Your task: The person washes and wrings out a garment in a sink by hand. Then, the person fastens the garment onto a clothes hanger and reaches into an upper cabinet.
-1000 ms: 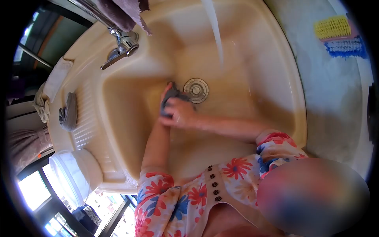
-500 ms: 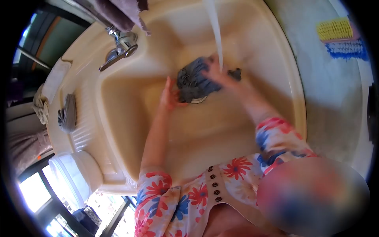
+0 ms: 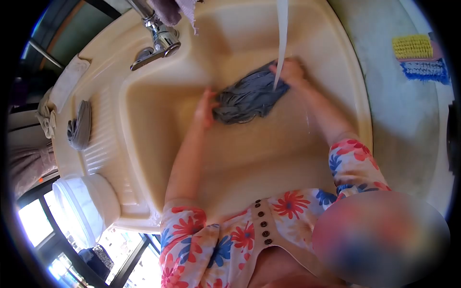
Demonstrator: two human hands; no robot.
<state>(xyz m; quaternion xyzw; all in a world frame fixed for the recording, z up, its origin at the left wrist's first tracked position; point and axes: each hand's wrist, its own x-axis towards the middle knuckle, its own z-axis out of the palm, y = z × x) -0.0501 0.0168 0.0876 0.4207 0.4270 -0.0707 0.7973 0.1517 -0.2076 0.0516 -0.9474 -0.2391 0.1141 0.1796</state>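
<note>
A wet, dark grey cloth [image 3: 250, 97] lies wrinkled and spread out in the bottom of the beige sink [image 3: 249, 153]. My right hand [image 3: 291, 73] is closed on its upper right end, beside the stream of running water [image 3: 282, 41] that falls onto the fabric. At the opposite end, my left hand [image 3: 206, 108] is at the cloth's left edge with its fingers curled around it. The left fingertips are blurred and partly hidden. Whether the cloth is a garment cannot be made out.
A chrome tap [image 3: 161, 45] stands on the sink's rim, with a mauve cloth [image 3: 175, 9] hanging above. A folded grey cloth [image 3: 82, 126] rests on the ribbed drainboard [image 3: 108, 144], near a white bucket [image 3: 91, 204]. Yellow and blue brushes [image 3: 418, 57] lie on the right-hand ledge.
The bunched cloth is now stretched out wider towards the upper right. My right hand has moved from on top of it to its far right end, while my left stays at the left edge.
</note>
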